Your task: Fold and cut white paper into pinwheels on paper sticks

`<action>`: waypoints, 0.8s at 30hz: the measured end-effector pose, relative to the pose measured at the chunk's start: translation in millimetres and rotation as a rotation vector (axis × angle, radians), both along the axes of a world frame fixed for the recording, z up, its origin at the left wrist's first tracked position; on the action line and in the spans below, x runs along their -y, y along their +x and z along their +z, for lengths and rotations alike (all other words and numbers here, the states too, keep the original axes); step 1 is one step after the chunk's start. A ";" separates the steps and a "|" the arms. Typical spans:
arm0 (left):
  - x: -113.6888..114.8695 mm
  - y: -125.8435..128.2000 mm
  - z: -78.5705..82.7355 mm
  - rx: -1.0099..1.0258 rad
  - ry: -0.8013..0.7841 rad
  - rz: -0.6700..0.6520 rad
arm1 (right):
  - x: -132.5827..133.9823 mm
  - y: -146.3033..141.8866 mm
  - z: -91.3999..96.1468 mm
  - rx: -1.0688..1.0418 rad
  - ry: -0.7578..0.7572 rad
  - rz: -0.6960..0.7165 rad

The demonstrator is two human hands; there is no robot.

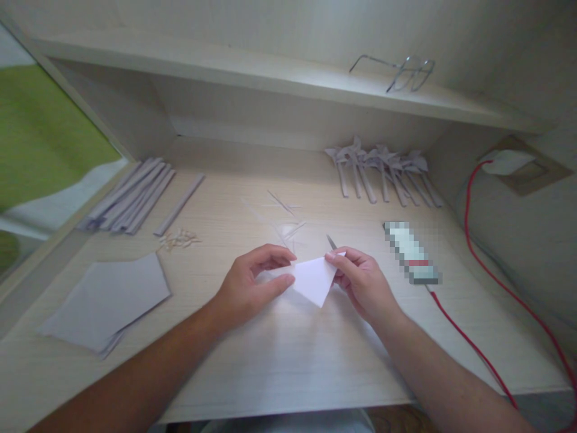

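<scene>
A small folded piece of white paper (pixel 316 279) is held up over the desk, one corner pointing down. My right hand (pixel 360 279) pinches its upper right corner between thumb and fingers. My left hand (pixel 252 279) is at the paper's left edge, thumb and fingertips apart; whether the thumb tip touches the edge I cannot tell. Just beyond my right hand a pointed metal blade (pixel 331 242) shows, the rest of it hidden by the hand. Thin paper scraps (pixel 288 231) lie on the desk behind the folded paper.
Flat paper sheets (pixel 112 294) lie at left, below small pale pieces (pixel 180 239) and rolled paper sticks (pixel 130 195). Paper pinwheels (pixel 383 165) lie at back right. A phone (pixel 411 252) with a red cable (pixel 469 346) is at right. Glasses (pixel 410 73) rest on the shelf (pixel 270 75).
</scene>
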State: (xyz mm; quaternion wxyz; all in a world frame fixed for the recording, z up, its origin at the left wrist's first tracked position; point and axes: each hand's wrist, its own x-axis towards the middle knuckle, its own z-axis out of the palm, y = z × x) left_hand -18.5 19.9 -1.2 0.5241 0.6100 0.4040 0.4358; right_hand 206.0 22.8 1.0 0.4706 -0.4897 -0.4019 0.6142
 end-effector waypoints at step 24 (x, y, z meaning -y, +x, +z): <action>-2.7 -5.3 0.8 0.142 -0.071 0.019 | 4.3 -0.5 -3.3 0.182 0.059 0.058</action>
